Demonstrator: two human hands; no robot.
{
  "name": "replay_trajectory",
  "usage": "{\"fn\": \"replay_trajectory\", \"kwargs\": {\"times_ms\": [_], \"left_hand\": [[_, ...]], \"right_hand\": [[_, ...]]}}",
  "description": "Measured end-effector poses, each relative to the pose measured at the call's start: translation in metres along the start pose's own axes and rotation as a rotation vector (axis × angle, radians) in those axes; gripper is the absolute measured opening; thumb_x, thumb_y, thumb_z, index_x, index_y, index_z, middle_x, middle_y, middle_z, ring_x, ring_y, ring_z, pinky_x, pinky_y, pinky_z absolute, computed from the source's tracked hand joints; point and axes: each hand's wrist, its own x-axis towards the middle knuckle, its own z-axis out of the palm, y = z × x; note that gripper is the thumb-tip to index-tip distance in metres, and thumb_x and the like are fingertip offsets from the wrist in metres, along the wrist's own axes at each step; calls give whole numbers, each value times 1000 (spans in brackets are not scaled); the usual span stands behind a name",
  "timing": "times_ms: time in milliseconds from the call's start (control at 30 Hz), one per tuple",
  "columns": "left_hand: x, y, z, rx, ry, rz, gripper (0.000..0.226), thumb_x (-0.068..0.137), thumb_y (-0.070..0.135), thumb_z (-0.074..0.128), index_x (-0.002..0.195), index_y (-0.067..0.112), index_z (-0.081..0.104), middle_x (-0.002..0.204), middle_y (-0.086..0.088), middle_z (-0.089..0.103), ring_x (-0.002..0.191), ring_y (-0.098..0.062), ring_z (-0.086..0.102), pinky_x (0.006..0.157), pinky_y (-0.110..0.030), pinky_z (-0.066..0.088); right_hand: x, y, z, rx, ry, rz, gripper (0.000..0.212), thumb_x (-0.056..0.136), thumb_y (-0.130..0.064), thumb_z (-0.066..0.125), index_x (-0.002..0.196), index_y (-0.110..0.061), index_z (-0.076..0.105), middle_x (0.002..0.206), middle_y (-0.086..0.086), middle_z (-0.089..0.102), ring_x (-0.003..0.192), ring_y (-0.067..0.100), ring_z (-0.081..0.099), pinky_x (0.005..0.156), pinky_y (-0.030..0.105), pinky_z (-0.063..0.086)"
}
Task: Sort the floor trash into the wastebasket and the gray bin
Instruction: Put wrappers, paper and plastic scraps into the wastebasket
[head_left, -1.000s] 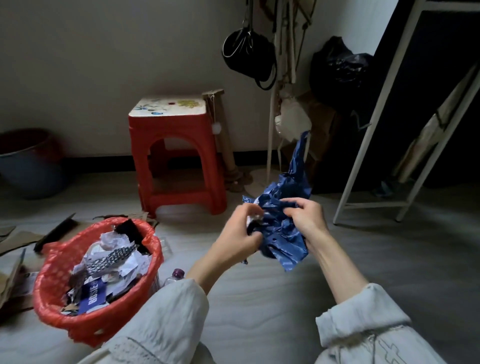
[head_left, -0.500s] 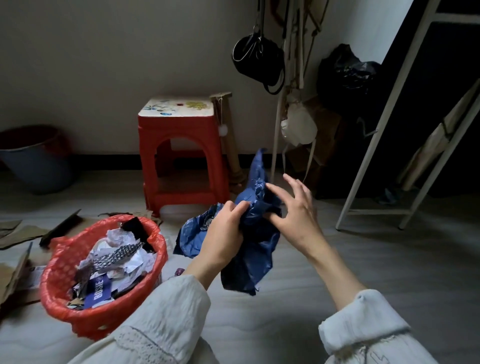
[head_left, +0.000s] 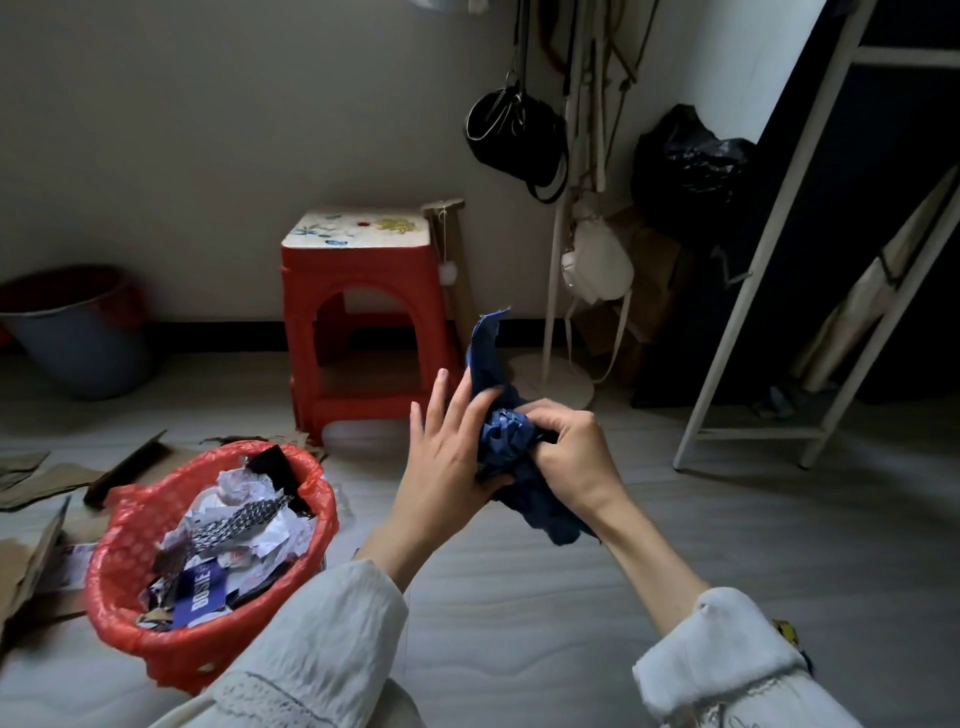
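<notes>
A person sits on a pale gray floor (head_left: 545, 597), seen from their own head looking down at both hands held up in front of them. Between the hands is a crumpled dark blue plastic wrapper (head_left: 511, 441), raised off the floor, with one torn strip sticking up above the fingers and a wad hanging below.

The right hand (head_left: 569, 460) has its fingers curled tightly round the bunched middle of the wrapper, a closed grip. The left hand (head_left: 447, 462) presses its palm against the wrapper's left side with fingers straight and spread, so its grip is open. Both arms wear white sleeves rolled back from the wrists.

To the lower left, near the left sleeve, stands a wastebasket (head_left: 130, 561) lined with a red bag. It is nearly full of crumpled white paper, a black-and-white patterned scrap and a blue card with white lettering. Flat pieces of brown cardboard (head_left: 57, 475) lie on the floor beside and behind it.

Farther back at the left edge, against the wall, stands a gray bin (head_left: 78, 348) with a red liner. A red plastic stool (head_left: 358, 322) with a flowered white top stands at the wall in the middle. Right of it, a black bag (head_left: 514, 140) and a white bag (head_left: 597, 265) hang from a stand.
</notes>
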Motion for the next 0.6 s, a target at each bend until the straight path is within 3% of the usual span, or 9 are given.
{"fn": "replay_trajectory", "kwargs": {"times_ms": [100,200,233,300,367,433,500,600], "left_hand": [[4,-2,2,-36,113,-110,54,66,17,81,110,1,55,124,-20,54,131,-41,37,102,-52,35],[4,-3,0,82,185,-178,36,63,8,81,91,-4,62,108,-21,60,118,-42,50,88,-46,48],[4,-2,-2,127,205,-201,40,60,9,82,92,-5,62,113,-22,58,119,-43,48,87,-46,48],[5,-1,-7,168,241,-229,44,57,9,83,93,-6,61,126,-25,52,124,-44,44,91,-46,46],[7,-2,-5,172,268,-187,37,60,2,80,90,-6,59,131,-26,49,126,-42,44,96,-46,44],[9,-3,-2,120,272,-107,31,66,-6,73,92,-5,57,130,-25,51,122,-39,50,99,-42,43],[7,-2,1,1,234,-30,28,72,-6,65,98,-3,55,130,-22,51,121,-35,51,103,-37,40],[5,-4,1,-72,113,129,36,75,-4,59,111,-4,51,136,-20,46,131,-31,42,109,-31,29]], "right_hand": [[-3,-7,2,-88,87,-112,26,70,17,57,85,1,70,91,-1,57,85,12,56,77,13,46],[-7,-14,8,-370,236,-201,29,69,4,62,95,-10,67,99,3,52,93,18,51,80,28,45],[-7,-19,8,-446,283,-142,31,72,-3,63,102,-13,64,103,3,51,97,20,49,80,32,44],[-4,-22,6,-406,282,152,32,80,-19,64,110,-17,56,107,1,50,98,19,49,80,31,44],[-2,-22,7,-124,163,487,23,83,-24,62,103,-15,57,103,1,59,94,19,57,82,32,49],[0,-20,8,297,83,657,6,86,-11,56,90,-10,61,94,9,67,84,22,64,80,35,55],[3,-20,2,724,12,693,17,88,2,44,86,-1,61,84,15,64,75,22,62,74,31,52],[6,-21,-12,1113,-80,660,21,89,-8,46,97,2,62,91,17,65,79,23,62,80,32,49]]}}
